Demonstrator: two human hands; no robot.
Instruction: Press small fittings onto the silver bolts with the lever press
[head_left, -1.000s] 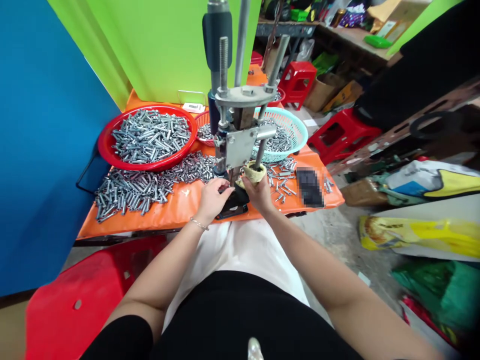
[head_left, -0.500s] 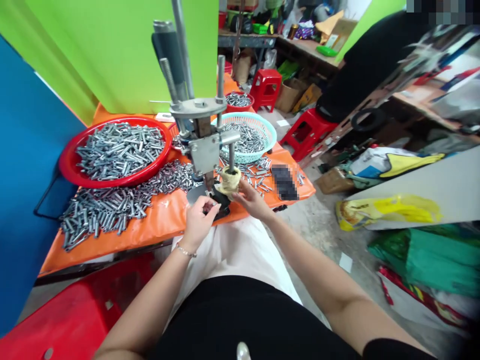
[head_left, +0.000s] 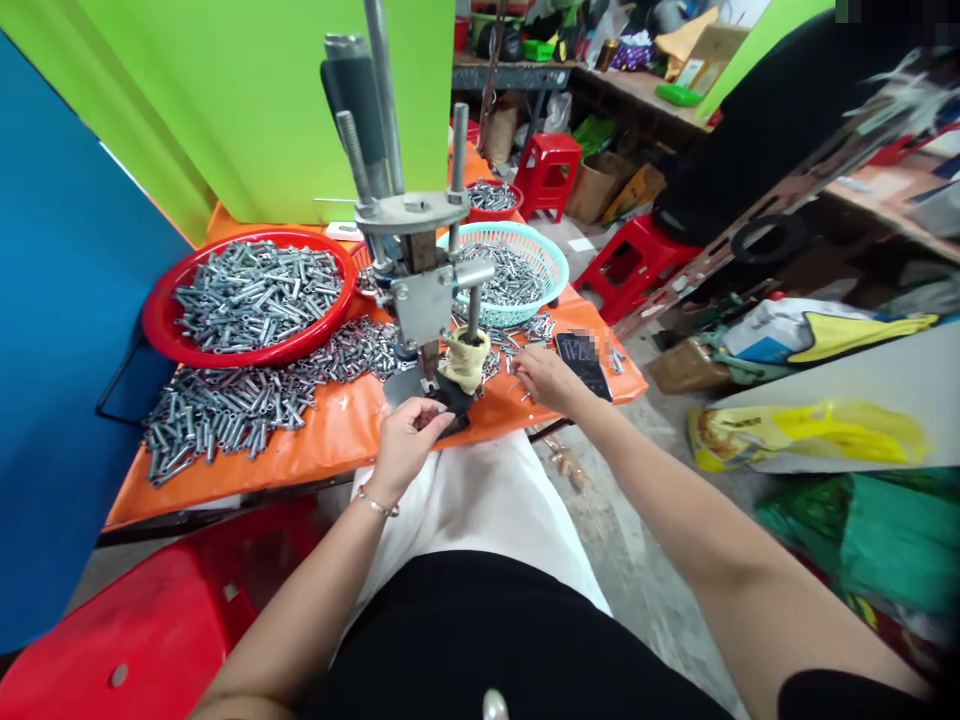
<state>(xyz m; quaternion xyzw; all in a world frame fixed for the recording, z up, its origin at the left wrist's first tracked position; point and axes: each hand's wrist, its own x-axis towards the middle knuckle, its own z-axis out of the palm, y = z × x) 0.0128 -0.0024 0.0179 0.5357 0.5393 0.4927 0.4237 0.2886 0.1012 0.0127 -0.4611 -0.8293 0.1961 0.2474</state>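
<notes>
A metal hand press (head_left: 424, 300) stands on the orange-covered table (head_left: 337, 430), with a cream cloth (head_left: 466, 362) wrapped round its lower part. At the front of the press base, my left hand (head_left: 409, 440) is closed in a pinch; what it pinches is too small to name. My right hand (head_left: 547, 378) is right of the cloth, over small metal parts near a dark phone (head_left: 583, 365). Its fingers are curled together and their tips hide anything held. Loose metal bolts (head_left: 232, 410) lie heaped left of the press.
A red basin (head_left: 157, 325) full of bolts is at the left. Behind the press are a turquoise basket (head_left: 555, 262) and a small red bowl (head_left: 517, 200), both holding metal parts. A red stool (head_left: 637, 260) stands beyond the table; a red chair (head_left: 150, 600) is at lower left.
My right hand has left the cloth and moved right to the loose parts beside the phone. My left hand remains at the press base. The view has shifted slightly.
</notes>
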